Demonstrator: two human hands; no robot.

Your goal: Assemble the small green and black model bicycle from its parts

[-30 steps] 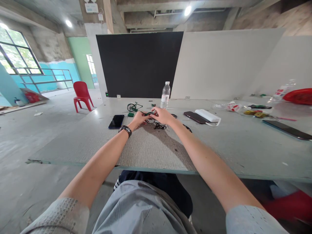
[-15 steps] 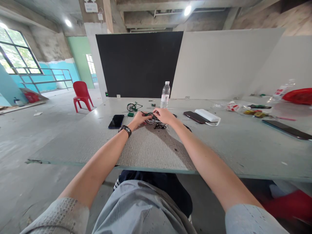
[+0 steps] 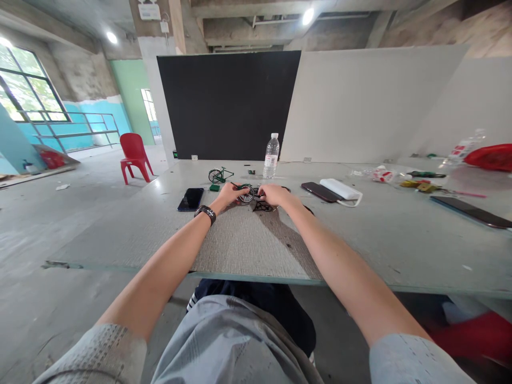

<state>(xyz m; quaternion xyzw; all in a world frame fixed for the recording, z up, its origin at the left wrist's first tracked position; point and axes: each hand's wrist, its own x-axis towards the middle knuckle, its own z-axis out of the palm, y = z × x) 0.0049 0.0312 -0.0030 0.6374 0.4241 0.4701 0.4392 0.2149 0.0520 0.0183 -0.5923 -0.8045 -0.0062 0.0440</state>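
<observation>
Both my arms reach out over a grey table (image 3: 400,240). My left hand (image 3: 231,194), with a black watch on its wrist, pinches a small green model bicycle part with a spoked wheel (image 3: 247,193). My right hand (image 3: 274,194) is closed on the same part from the right side. Small black loose parts (image 3: 264,206) lie just below my right hand. A finished green model bicycle (image 3: 220,174) stands further back on the left.
A dark phone (image 3: 191,199) lies left of my hands, a small green block (image 3: 215,188) behind it. A water bottle (image 3: 271,156) stands at the back. To the right lie another phone (image 3: 321,192), a white power bank (image 3: 341,190) and tools (image 3: 424,186). A red chair (image 3: 135,156) stands on the floor.
My right hand has come down a little and closer to the left hand. The wheel part stays between both hands.
</observation>
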